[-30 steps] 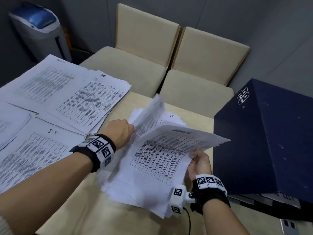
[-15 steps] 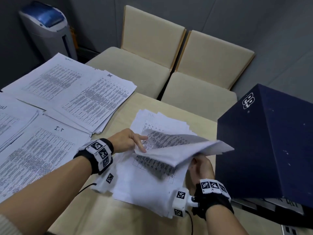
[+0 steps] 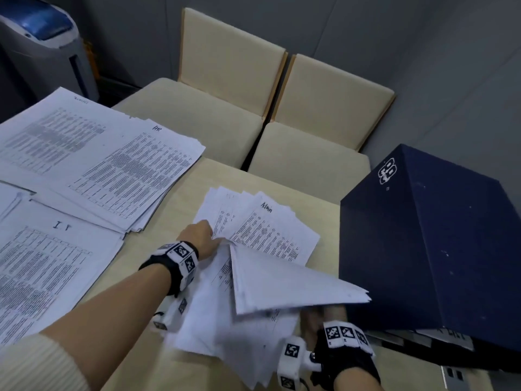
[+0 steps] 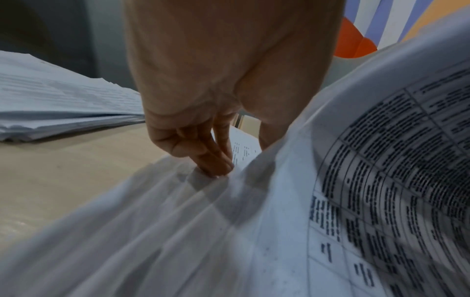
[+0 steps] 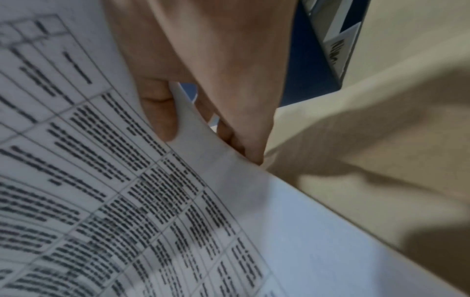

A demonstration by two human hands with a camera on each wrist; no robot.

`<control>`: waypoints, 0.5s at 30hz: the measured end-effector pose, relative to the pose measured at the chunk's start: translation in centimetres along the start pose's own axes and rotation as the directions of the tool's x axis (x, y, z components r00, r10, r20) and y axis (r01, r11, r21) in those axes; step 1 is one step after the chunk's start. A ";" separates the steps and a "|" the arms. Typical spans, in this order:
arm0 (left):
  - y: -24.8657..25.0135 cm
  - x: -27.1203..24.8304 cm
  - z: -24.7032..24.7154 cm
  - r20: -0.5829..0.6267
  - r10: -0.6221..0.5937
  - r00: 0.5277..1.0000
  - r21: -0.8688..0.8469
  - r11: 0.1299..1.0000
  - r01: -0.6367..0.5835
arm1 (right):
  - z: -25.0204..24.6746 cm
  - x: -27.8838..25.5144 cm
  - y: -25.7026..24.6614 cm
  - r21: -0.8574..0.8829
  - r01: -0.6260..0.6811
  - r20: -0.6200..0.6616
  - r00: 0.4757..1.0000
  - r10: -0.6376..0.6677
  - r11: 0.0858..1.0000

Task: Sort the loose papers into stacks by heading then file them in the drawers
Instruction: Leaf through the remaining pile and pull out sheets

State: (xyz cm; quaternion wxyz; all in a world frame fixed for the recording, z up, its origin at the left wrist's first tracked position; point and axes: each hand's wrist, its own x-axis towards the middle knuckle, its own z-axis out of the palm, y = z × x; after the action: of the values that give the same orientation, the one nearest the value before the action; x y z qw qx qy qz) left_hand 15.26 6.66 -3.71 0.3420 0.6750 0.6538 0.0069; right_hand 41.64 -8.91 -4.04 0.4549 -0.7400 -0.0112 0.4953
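Note:
A loose pile of printed sheets (image 3: 225, 320) lies mid-table, its top visible sheet headed "Admin" (image 3: 267, 235). My right hand (image 3: 313, 323), mostly hidden under paper, pinches a lifted bundle of sheets (image 3: 296, 283) turned blank side up; the right wrist view shows the thumb (image 5: 157, 112) on top and the fingers beneath. My left hand (image 3: 197, 238) stands at the pile's left edge, its fingertips (image 4: 216, 164) pressing down on the lower sheets beside the raised bundle (image 4: 381, 180). Sorted stacks lie left: "HR" (image 3: 135, 170), "IT" (image 3: 50, 263). The dark blue drawer box (image 3: 437, 249) stands right.
A third paper stack (image 3: 42, 136) lies at the far left. Two beige chairs (image 3: 225, 108) (image 3: 324, 122) stand behind the table (image 3: 174, 218). A grey and blue machine (image 3: 42, 46) stands in the back left corner. The box's drawer fronts (image 3: 451, 337) face me.
My right hand has swung the lifted bundle over towards me and the right, blank backs up, uncovering the "Admin" sheet. My left hand has let go of a raised sheet and come down onto the pile.

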 end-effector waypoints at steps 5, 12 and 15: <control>0.6 -1.1 0.4 -0.049 0.085 0.995 -0.403 0.910 -0.097 | 1.5 1.0 -0.8 -0.003 -0.040 -0.030 0.999 0.039 0.999; 0.9 -3.1 -0.7 0.214 0.212 0.954 -0.505 0.860 -0.078 | 2.6 1.4 -3.6 -0.195 -0.036 -0.097 0.995 0.017 0.980; 2.9 -3.8 -2.9 0.240 0.259 0.936 -0.520 0.848 -0.101 | 2.7 0.5 -5.5 -0.178 -0.004 -0.052 0.999 -0.005 0.984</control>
State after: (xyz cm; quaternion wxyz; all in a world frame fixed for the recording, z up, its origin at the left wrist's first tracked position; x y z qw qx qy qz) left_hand 15.91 4.81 1.52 0.5981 0.6151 0.5027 0.1054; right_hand 42.30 -3.67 -0.92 0.3872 -0.7904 -0.0438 0.4728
